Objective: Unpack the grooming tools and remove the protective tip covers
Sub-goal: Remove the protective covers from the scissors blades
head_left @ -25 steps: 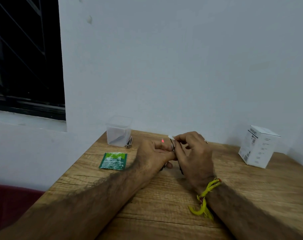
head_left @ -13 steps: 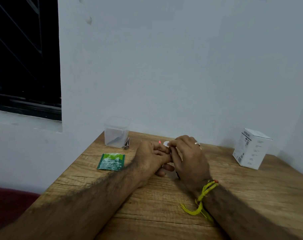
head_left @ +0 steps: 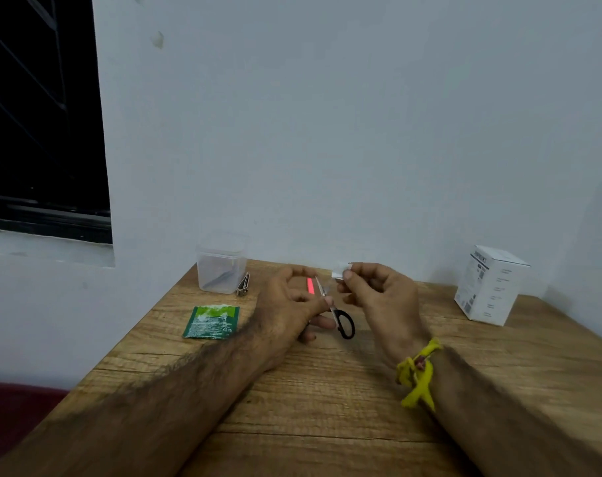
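Observation:
My left hand [head_left: 292, 306] holds a small pair of scissors [head_left: 341, 320] by its shank, black handles hanging down toward the table and the bare metal blades pointing up and left. A short pink-red piece [head_left: 310, 286] shows between that hand's fingers, beside the blades. To the right, my right hand [head_left: 375, 292] pinches a small clear-white tip cover [head_left: 339, 270] between thumb and forefinger, lifted clear of the blade tip.
A clear plastic tub [head_left: 221, 266] with a tool inside stands at the table's back left, a metal nail clipper [head_left: 243, 285] leaning beside it. A green sachet [head_left: 212, 321] lies on the wooden table [head_left: 327, 390]. A white box [head_left: 490, 287] stands at the right.
My hands were pressed together around the scissors' tip. Now my right hand has pulled the cover off and moved up and to the right, leaving the blades bare and the black handles visible.

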A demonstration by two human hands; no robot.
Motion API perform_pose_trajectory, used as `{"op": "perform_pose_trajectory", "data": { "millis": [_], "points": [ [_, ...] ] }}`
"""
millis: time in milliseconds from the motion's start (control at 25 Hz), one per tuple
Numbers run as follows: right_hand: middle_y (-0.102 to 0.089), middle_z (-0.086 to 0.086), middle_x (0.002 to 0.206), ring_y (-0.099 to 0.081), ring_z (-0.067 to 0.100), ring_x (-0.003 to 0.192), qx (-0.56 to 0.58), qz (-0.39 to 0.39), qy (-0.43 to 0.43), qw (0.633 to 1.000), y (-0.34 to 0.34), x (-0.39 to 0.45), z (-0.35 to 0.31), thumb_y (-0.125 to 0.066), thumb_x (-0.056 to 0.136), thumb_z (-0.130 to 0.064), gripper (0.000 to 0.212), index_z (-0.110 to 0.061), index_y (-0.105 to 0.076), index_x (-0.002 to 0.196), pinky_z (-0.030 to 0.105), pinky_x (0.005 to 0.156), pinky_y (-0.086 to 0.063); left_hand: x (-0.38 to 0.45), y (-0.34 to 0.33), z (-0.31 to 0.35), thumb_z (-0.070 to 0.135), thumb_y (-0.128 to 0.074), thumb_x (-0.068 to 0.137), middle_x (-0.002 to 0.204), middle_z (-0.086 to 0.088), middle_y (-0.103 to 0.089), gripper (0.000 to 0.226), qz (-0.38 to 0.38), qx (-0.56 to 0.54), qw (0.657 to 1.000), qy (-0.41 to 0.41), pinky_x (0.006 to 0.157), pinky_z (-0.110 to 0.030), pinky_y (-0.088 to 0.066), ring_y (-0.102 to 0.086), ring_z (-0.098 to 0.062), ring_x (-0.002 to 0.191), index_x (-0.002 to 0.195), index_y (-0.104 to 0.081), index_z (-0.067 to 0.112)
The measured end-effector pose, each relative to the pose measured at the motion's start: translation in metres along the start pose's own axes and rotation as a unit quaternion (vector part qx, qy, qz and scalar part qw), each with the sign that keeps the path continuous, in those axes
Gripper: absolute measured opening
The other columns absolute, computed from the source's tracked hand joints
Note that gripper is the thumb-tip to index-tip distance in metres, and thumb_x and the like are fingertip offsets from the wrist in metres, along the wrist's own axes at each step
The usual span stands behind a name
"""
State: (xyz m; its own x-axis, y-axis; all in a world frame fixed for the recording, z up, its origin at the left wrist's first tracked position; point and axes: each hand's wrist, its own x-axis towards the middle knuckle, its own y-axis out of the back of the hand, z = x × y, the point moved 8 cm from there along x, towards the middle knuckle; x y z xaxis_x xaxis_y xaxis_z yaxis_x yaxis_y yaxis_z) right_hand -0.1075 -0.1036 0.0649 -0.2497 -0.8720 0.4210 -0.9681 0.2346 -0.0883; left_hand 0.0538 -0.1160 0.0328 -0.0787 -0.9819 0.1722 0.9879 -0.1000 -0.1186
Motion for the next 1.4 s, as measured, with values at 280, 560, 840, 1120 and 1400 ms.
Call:
{"op": "perform_pose_trajectory", "data": {
  "millis": [280, 560, 840, 1120, 1400],
  "points": [
    [-0.073, 0.012, 0.078, -0.069, 0.015, 0.066, 0.176, -0.078, -0.162, 0.968, -0.015, -0.005, 0.016, -0.064, 0.090, 0.003, 0.008, -0.002, -0.067, 0.094, 0.022, 0.063, -0.058, 0.002, -0.001, 0.008, 0.006, -0.074, 0.090, 0.077, -0.009, -0.077, 0.044, -0.005, 0.033, 0.996, -0.080, 0.037, -0.021, -0.042, -0.076, -0.026, 0.065, 0.125, -0.060, 0.027],
    [-0.073, 0.012, 0.081, -0.067, 0.019, 0.069, 0.096, -0.089, -0.132, 0.983, -0.008, -0.002, 0.016, -0.067, 0.087, 0.004, 0.012, -0.003, -0.070, 0.095, 0.026, 0.065, -0.057, 0.002, -0.001, 0.009, 0.026, -0.068, 0.095, 0.084, -0.005, -0.079, 0.018, -0.013, 0.073, 0.994, -0.080, 0.039, -0.022, -0.043, -0.076, -0.027, 0.070, 0.100, -0.076, 0.011],
    [-0.072, 0.014, 0.082, -0.066, 0.020, 0.073, 0.064, -0.117, -0.101, 0.986, -0.014, -0.004, 0.012, -0.066, 0.086, 0.004, 0.020, -0.011, -0.077, 0.078, 0.026, 0.068, -0.058, 0.000, 0.004, 0.010, 0.016, -0.076, 0.088, 0.081, -0.002, -0.079, 0.007, 0.016, 0.070, 0.994, -0.083, 0.036, -0.020, -0.041, -0.076, -0.026, 0.061, 0.095, -0.077, 0.013],
    [-0.076, 0.017, 0.094, -0.075, 0.027, 0.086, 0.029, -0.124, -0.067, 0.990, -0.015, -0.002, 0.017, -0.085, 0.067, -0.023, 0.039, -0.006, -0.073, 0.099, 0.033, 0.077, -0.060, -0.001, 0.008, 0.012, 0.021, -0.082, 0.082, 0.080, -0.005, -0.079, 0.016, 0.040, 0.053, 0.995, -0.073, 0.036, -0.019, -0.038, -0.075, -0.029, 0.061, 0.092, -0.076, 0.009],
    [-0.077, 0.014, 0.088, -0.074, 0.020, 0.076, 0.068, -0.107, -0.067, 0.990, -0.014, -0.002, 0.018, -0.078, 0.078, -0.001, 0.010, -0.010, -0.077, 0.082, 0.025, 0.066, -0.057, 0.000, 0.007, 0.008, 0.017, -0.079, 0.085, 0.082, -0.008, -0.079, 0.013, 0.028, 0.045, 0.997, -0.055, 0.037, -0.020, -0.037, -0.075, -0.032, 0.065, 0.093, -0.076, 0.007]
  ]
}}
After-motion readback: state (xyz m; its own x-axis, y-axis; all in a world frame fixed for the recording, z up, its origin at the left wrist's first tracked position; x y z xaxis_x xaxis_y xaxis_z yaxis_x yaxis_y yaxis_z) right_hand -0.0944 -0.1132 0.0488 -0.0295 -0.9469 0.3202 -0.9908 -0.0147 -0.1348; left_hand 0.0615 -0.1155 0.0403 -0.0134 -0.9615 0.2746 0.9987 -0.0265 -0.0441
